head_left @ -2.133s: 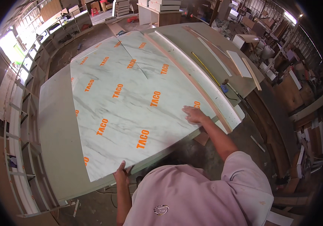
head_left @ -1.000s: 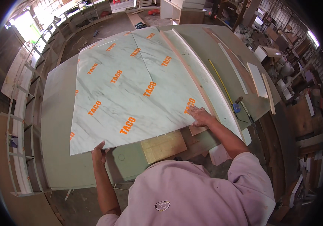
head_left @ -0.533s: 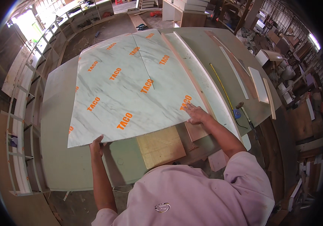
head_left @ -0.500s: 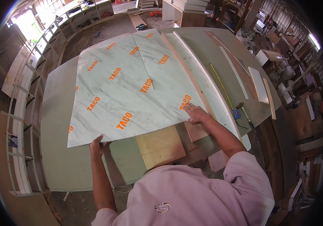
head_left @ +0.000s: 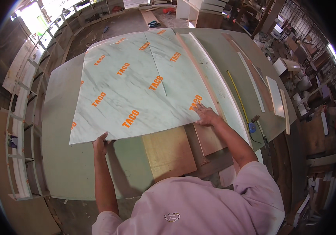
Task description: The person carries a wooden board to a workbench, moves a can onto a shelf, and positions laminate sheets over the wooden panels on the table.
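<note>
A large white sheet with grey marble veining and orange printed lettering (head_left: 109,84) covers much of the work table (head_left: 58,164). A thin dark slit runs from its far edge toward its middle. My left hand (head_left: 100,143) grips the near edge close to the left corner, thumb on top and fingers hidden underneath. Close to the near right corner, my right hand (head_left: 207,116) lies palm down on the sheet with its fingers spread. A yellowish wooden board (head_left: 170,152) shows below the near edge between my hands, and a pinkish-brown board (head_left: 209,141) lies beside it.
Long wood strips (head_left: 199,64) run along the sheet's right side. Farther right are a yellow tape measure (head_left: 251,127), a hammer (head_left: 256,119) and a white panel (head_left: 275,96). Shelf frames (head_left: 23,117) stand at left; scrap boards crowd the right.
The sheet's near edge and my left hand have shifted away from me or upward, exposing more of the boards beneath. My right hand stays on the sheet. The view has turned slightly left.
</note>
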{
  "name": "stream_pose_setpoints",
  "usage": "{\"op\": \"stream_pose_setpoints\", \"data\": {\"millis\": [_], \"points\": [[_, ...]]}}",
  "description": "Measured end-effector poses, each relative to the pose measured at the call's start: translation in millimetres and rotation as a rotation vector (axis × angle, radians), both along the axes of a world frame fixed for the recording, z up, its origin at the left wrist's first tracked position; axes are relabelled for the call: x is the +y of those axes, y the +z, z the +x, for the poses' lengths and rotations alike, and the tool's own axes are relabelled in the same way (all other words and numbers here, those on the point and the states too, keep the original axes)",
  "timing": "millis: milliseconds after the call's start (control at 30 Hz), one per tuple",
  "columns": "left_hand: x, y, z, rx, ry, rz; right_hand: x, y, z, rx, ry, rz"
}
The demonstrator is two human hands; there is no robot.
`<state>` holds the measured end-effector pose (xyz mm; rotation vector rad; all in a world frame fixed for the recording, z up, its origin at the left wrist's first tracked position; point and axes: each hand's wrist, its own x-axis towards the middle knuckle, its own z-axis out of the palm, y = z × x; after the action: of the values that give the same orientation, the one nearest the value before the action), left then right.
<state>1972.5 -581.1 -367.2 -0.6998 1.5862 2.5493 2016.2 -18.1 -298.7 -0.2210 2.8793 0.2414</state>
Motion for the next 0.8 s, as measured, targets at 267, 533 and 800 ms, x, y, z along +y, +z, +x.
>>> {"op": "stream_pose_setpoints", "data": {"millis": [267,533,800], "points": [[6,-12,-9,0.043,0.035,-0.041,1,-8,-3,0.008,-0.094,-0.040],[4,-22,-15,0.056,0.013,-0.067,-12,-19,0,0.065,-0.061,-0.038],[3,-32,-13,0.053,0.049,-0.106,-17,-39,0,0.149,-0.113,-0.082]]}}
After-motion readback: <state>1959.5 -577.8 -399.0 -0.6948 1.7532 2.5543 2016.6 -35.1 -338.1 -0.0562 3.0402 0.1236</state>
